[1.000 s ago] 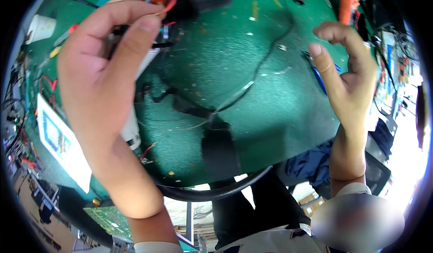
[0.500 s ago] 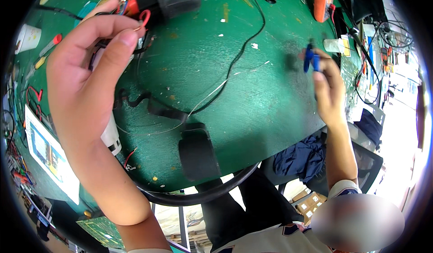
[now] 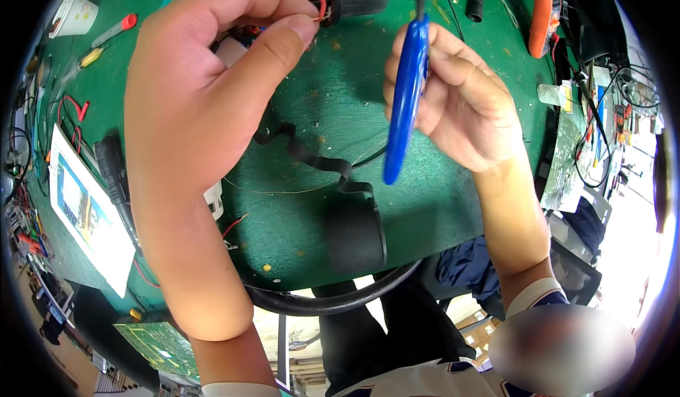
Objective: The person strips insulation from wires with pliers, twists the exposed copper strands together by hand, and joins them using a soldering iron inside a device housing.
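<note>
Blue-handled cutters (image 3: 405, 92) gripped upright in right hand (image 3: 460, 103). Left hand (image 3: 205, 92) pinches thin red wire (image 3: 319, 4) between thumb and forefinger, above green mat (image 3: 297, 213). Black tape roll (image 3: 354, 234) near mat edge.

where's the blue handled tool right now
In the head view the blue-handled tool is right of centre, held upright in the right hand, above the green mat.
</note>
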Action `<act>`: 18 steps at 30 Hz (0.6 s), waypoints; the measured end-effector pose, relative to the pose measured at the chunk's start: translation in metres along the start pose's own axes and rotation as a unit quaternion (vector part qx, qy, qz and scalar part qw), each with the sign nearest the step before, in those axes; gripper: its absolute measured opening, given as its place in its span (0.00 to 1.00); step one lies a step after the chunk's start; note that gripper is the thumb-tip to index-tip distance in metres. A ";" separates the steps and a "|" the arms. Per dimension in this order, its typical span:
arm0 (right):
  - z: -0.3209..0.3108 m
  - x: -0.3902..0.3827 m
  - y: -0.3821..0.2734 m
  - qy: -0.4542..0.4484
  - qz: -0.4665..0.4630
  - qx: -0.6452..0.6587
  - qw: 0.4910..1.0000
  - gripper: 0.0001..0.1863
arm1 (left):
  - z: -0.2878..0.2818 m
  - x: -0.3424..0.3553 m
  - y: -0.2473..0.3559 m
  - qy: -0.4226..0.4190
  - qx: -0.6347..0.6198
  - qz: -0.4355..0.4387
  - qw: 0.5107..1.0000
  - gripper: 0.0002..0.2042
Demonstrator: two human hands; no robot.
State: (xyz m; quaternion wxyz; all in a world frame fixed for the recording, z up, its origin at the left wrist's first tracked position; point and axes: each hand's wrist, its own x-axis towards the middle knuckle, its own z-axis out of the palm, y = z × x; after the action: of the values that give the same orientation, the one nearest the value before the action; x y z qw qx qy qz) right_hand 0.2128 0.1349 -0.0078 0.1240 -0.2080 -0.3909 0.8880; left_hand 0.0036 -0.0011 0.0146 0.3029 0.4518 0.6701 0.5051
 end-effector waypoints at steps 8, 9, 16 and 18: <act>0.023 -0.016 -0.014 0.093 -0.005 -0.511 0.854 0.43 | -0.010 0.001 -0.010 -0.033 0.079 0.076 0.993 0.09; 0.027 -0.015 -0.014 0.097 -0.014 -0.542 0.834 0.40 | -0.010 -0.001 -0.008 -0.026 0.072 0.067 0.995 0.09; 0.032 -0.012 -0.010 0.070 -0.099 -0.630 0.767 0.35 | -0.008 -0.004 -0.006 -0.009 0.063 0.057 0.996 0.09; 0.033 -0.011 -0.010 0.067 -0.097 -0.634 0.764 0.36 | -0.009 -0.004 -0.006 -0.006 0.062 0.052 0.997 0.09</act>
State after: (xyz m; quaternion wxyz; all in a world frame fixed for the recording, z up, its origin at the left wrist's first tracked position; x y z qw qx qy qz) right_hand 0.2078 0.1162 0.0223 0.0758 -0.2593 -0.8734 0.4051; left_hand -0.0040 -0.0085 0.0114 0.2517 0.5067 0.6740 0.4750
